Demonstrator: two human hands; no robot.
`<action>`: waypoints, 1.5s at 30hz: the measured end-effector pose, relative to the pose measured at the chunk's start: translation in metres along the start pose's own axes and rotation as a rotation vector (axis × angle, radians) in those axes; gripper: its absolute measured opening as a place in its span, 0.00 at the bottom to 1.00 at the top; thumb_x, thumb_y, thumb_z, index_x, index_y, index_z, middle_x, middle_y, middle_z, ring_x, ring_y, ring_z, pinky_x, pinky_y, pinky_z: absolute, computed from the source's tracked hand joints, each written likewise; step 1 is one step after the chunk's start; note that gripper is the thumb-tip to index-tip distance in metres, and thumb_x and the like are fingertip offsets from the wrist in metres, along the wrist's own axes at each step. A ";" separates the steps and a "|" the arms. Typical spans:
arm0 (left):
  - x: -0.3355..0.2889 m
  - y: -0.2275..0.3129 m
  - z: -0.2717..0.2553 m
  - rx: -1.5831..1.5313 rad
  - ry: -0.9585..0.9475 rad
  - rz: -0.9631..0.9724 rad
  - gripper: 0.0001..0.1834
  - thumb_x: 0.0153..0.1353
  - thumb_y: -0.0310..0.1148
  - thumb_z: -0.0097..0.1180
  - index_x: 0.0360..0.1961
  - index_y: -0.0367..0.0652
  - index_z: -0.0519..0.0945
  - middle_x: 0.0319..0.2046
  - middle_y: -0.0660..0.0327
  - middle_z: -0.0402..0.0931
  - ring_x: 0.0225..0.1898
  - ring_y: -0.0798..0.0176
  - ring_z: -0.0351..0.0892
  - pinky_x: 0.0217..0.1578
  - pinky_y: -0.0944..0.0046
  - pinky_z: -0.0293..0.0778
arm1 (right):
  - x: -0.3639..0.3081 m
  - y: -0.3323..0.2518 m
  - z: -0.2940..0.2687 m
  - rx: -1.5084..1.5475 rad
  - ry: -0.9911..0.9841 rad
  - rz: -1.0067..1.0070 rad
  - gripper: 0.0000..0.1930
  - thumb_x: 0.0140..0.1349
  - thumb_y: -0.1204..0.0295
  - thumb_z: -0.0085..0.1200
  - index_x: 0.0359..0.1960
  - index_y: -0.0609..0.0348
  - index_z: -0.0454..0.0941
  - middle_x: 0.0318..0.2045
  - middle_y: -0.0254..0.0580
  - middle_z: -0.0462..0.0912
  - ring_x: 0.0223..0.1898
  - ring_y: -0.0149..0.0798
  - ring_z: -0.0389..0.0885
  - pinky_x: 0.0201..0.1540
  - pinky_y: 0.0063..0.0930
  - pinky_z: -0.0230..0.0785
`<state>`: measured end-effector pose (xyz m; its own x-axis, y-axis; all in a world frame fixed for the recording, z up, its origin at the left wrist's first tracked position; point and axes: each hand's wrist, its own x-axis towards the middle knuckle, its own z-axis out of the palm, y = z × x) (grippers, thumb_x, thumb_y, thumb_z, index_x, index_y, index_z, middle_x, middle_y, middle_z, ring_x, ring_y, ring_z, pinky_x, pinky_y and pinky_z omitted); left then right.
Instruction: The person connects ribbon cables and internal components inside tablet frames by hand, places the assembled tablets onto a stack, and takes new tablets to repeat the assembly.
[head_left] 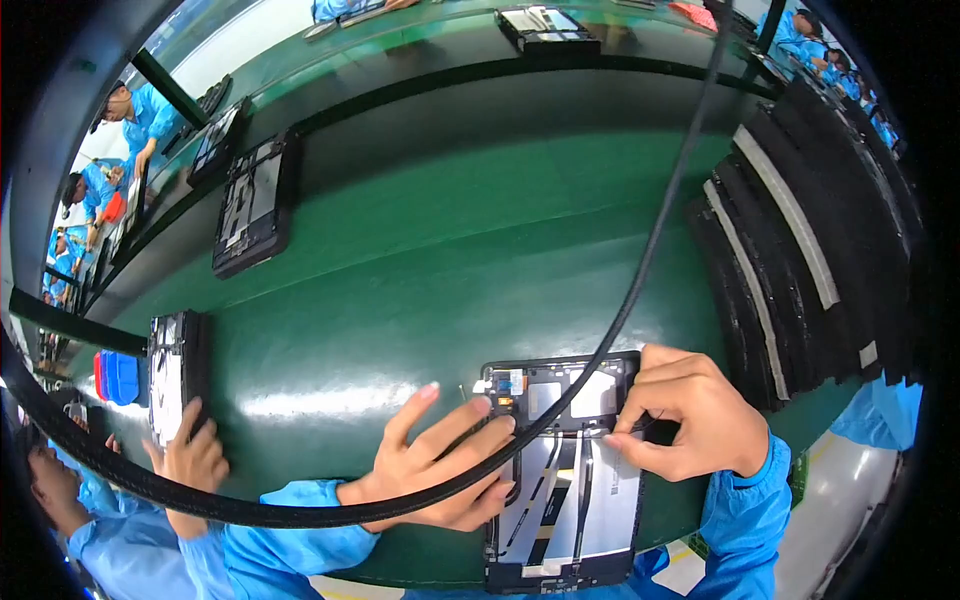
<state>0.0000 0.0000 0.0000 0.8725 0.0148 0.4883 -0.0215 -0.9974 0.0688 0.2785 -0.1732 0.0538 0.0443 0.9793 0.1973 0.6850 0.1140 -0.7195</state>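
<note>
Your left hand [440, 470] lies flat on the left edge of the opened tablet [565, 470], fingers spread and extended, gripping nothing, only pressing it down on the green conveyor belt [450, 270]. Your right hand [690, 415] is curled at the tablet's upper right, thumb and forefinger pinched on something small and dark; what it is, you cannot tell from here. The tablet sits near you at the belt's near edge, its back open, with a camera module and connectors at the far end and 2 black ribbon cables running down the pale shielding. By the look of it, the work is midway: the internals seem seated, yet no back cover is on, so closing remains.

A thick black cable [640, 270] hangs across the view. To the left, a co-worker's hand [190, 455] rests on another open tablet [175, 375], and 1 more unit [255, 205] lies farther up the belt. A stack of black trays [800, 240] stands on the right.
</note>
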 end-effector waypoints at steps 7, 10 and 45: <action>0.058 -0.017 0.013 -0.301 -0.123 0.384 0.17 0.62 0.47 0.66 0.45 0.51 0.94 0.53 0.62 0.89 0.61 0.53 0.85 0.73 0.39 0.66 | -0.010 0.006 -0.019 0.077 -0.182 0.247 0.12 0.57 0.71 0.74 0.21 0.61 0.83 0.12 0.39 0.72 0.16 0.39 0.70 0.27 0.36 0.64; 0.068 -0.010 0.017 -0.548 -0.208 0.283 0.15 0.63 0.46 0.68 0.43 0.48 0.92 0.57 0.58 0.85 0.64 0.51 0.81 0.74 0.39 0.66 | -0.016 0.016 -0.021 0.207 -0.238 0.394 0.12 0.59 0.73 0.74 0.22 0.64 0.83 0.13 0.37 0.75 0.18 0.28 0.72 0.23 0.31 0.62; 0.081 0.047 0.012 -0.445 -0.398 0.134 0.32 0.62 0.56 0.69 0.61 0.48 0.88 0.68 0.50 0.78 0.52 0.51 0.79 0.52 0.51 0.72 | -0.020 0.030 -0.025 0.415 -0.241 0.451 0.09 0.54 0.75 0.66 0.21 0.68 0.80 0.16 0.47 0.79 0.21 0.37 0.80 0.28 0.39 0.69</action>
<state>0.0755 -0.0463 0.0323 0.9617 -0.2219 0.1608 -0.2705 -0.8625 0.4277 0.3165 -0.1937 0.0444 0.0647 0.9506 -0.3037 0.2974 -0.3089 -0.9034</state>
